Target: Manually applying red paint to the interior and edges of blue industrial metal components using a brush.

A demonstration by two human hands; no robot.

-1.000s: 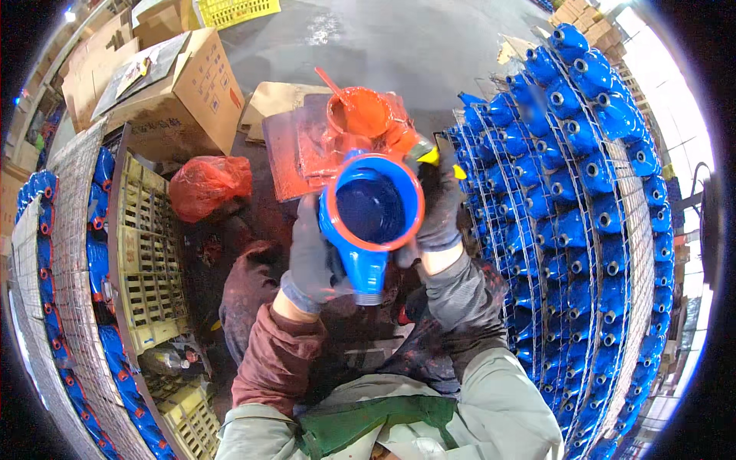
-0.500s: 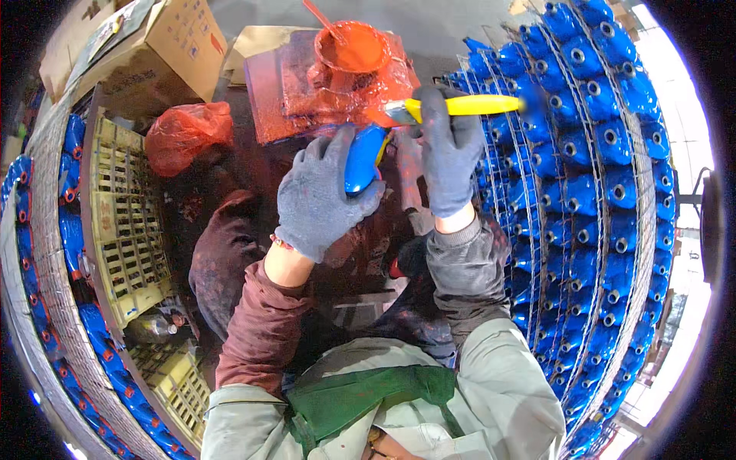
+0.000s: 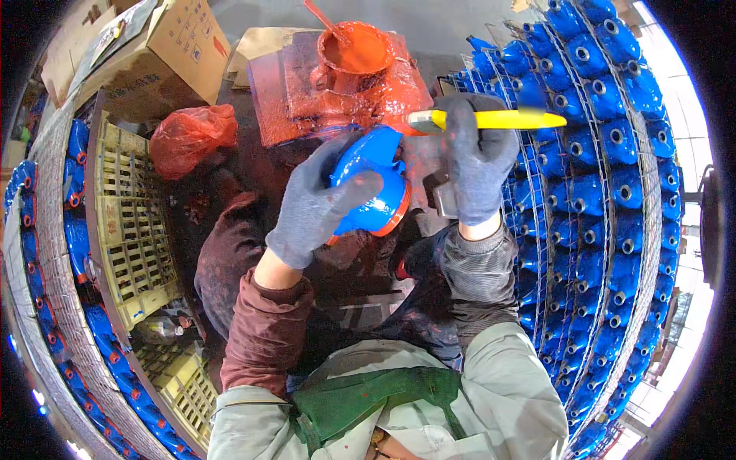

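Note:
My left hand (image 3: 307,203), in a grey-blue work glove, grips a glossy blue casting (image 3: 372,153), its thumb lying across the side. A red-orange band runs round the casting's lower edge. Held in my gloved right hand (image 3: 483,161) is a paintbrush (image 3: 525,119) with a yellow handle, roughly level. Its bristle end points left, above and to the right of the casting, by the paint-covered board (image 3: 272,107). On that board stands a pot (image 3: 341,83) of red-orange paint, with a paint-coated stick (image 3: 322,15) leaning in it.
Racks of blue castings (image 3: 590,199) fill the right side close to my right arm. More blue castings (image 3: 80,230) with red ends line the left, beside yellow plastic crates (image 3: 134,222). A red plastic bag (image 3: 192,138) and a cardboard box (image 3: 180,54) are at the far left.
The casting has been turned in my left hand, so its wide body and red-orange edge now show. My right hand has moved right with the paintbrush, away from the casting.

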